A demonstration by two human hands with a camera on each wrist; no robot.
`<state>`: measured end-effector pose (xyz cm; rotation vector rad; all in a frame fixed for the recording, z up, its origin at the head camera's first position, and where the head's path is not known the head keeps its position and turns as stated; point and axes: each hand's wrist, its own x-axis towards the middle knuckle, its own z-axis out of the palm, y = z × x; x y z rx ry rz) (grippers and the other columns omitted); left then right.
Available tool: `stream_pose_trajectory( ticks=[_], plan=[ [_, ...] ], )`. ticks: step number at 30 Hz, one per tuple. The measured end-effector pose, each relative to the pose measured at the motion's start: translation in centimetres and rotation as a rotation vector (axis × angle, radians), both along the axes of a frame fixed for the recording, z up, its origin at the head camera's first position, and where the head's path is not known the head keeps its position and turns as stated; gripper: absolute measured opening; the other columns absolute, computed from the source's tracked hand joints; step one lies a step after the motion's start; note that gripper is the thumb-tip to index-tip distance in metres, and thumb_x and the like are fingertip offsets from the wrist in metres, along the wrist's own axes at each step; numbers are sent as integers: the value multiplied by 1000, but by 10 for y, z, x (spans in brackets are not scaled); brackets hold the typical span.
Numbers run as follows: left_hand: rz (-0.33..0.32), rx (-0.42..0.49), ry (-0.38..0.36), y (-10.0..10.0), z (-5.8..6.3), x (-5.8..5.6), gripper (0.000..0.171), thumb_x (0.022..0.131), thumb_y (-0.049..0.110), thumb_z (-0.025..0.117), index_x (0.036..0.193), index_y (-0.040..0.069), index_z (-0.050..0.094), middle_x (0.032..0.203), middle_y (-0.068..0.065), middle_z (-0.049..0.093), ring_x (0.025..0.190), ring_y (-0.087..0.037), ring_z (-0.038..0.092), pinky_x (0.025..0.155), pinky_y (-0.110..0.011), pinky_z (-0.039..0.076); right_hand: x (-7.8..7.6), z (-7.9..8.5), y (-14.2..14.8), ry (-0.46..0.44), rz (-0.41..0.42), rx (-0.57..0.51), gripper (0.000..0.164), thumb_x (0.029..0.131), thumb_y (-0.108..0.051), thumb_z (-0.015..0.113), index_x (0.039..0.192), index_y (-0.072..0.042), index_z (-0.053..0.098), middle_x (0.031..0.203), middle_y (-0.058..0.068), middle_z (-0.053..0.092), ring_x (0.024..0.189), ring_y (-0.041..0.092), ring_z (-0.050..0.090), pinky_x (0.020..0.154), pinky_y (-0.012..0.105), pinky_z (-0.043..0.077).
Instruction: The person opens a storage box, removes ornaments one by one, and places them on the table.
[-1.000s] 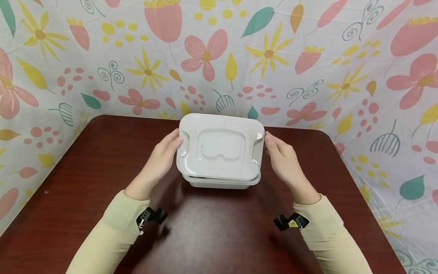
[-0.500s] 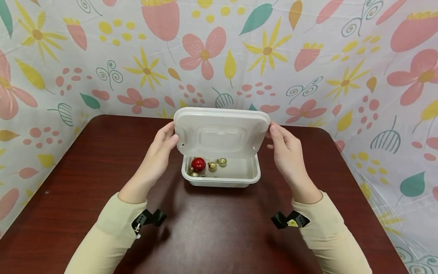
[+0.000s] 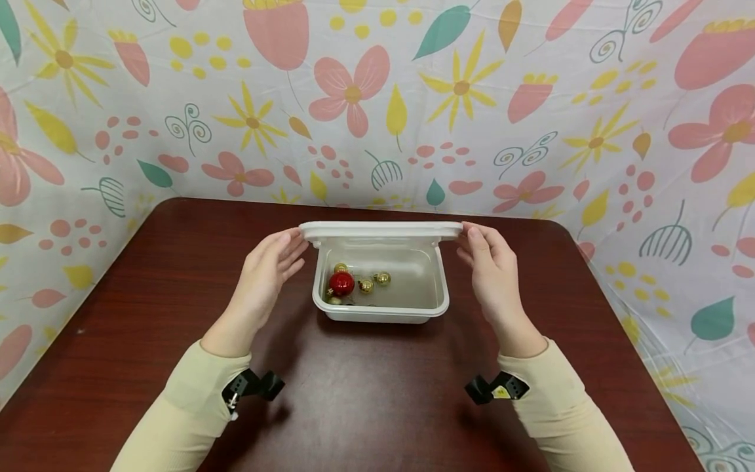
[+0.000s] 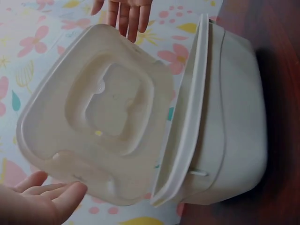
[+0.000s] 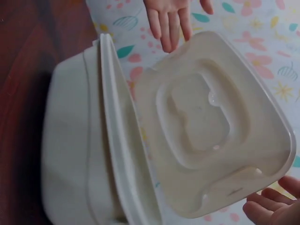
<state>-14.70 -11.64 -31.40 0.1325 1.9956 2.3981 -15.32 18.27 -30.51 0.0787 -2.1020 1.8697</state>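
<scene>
Lid (image 3: 380, 230) obscuring box's (image 3: 380, 312) rear, baubles (image 3: 341, 284) inside, floral backdrop (image 3: 377, 141)

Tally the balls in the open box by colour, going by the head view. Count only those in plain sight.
Red ball: 1
Gold balls: 4
Total: 5
Bits at the near wall of the box are too hidden to count.

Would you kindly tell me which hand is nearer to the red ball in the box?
Left. The red ball lies near the left end of the box; the left hand is just outside that end, while the right hand is beyond the opposite end.
</scene>
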Motion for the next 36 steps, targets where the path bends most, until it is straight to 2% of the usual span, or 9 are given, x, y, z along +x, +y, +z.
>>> stream_pose_trajectory(
  ticks=[4, 8, 11, 15, 19, 24, 27, 31, 36],
  plan=[
    [94, 106, -51, 1, -6, -3, 22, 96, 19, 40, 106, 4, 52, 125, -17, 50, 113, -20, 52, 98, -37, 42, -4, -10, 0, -33, 11, -199, 26, 92, -23, 49, 97, 1, 57, 103, 3, 62, 101, 17, 58, 90, 36, 48],
    [191, 210, -65, 0, -16, -8, 12, 91, 9, 50, 84, 9, 59, 97, -5, 66, 89, -13, 63, 84, -32, 52, -12, -22, 1, -72, 26, -408, 15, 86, -13, 60, 78, -1, 62, 91, 4, 66, 95, 18, 60, 80, 31, 53],
    [222, 271, -69, -2, -25, -13, 9, 86, 4, 58, 78, 7, 62, 83, -2, 68, 77, -12, 66, 78, -31, 54, -17, -30, 2, -124, 60, -515, 10, 81, -5, 64, 71, -4, 65, 86, 5, 67, 84, 15, 63, 75, 29, 55],
    [230, 284, -90, -5, -36, -17, 6, 79, -2, 64, 80, 4, 64, 82, -5, 67, 75, -13, 65, 76, -31, 55, -21, -38, 4, -215, 114, -562, 9, 80, 3, 63, 80, -4, 69, 87, 7, 65, 75, 14, 64, 70, 27, 56],
    [227, 204, -112, -9, -42, -19, 15, 77, -8, 62, 89, 0, 63, 85, -5, 64, 75, -12, 64, 72, -26, 55, -24, -40, 6, -322, 151, -491, 20, 82, 3, 59, 102, 2, 63, 95, 10, 61, 75, 13, 63, 69, 23, 55],
    [191, 43, -124, -16, -46, -21, 31, 77, -4, 63, 108, -5, 57, 88, -1, 63, 73, -8, 62, 70, -20, 54, -28, -38, 6, -461, 222, -307, 42, 89, -9, 51, 128, 8, 42, 121, 14, 49, 92, 10, 58, 78, 20, 52],
    [136, -21, -124, -22, -45, -22, 37, 78, -3, 63, 114, -6, 53, 93, 1, 64, 79, -6, 63, 71, -19, 54, -31, -36, 5, -513, 252, -249, 44, 93, -14, 46, 131, 6, 39, 130, 15, 43, 100, 11, 54, 81, 20, 50],
    [58, -58, -134, -31, -41, -21, 39, 84, 2, 57, 121, -8, 47, 106, -7, 59, 89, -9, 63, 77, -23, 53, -34, -31, 3, -537, 290, -197, 42, 94, -17, 43, 130, 5, 41, 136, 11, 40, 105, 13, 52, 80, 21, 50],
    [29, -77, -188, -41, -31, -23, 40, 91, 12, 48, 125, -7, 41, 124, -19, 46, 98, -13, 60, 82, -26, 51, -38, -25, -2, -569, 320, -141, 44, 93, -24, 47, 127, 2, 44, 128, 10, 45, 104, 15, 53, 76, 24, 52]
  ],
)
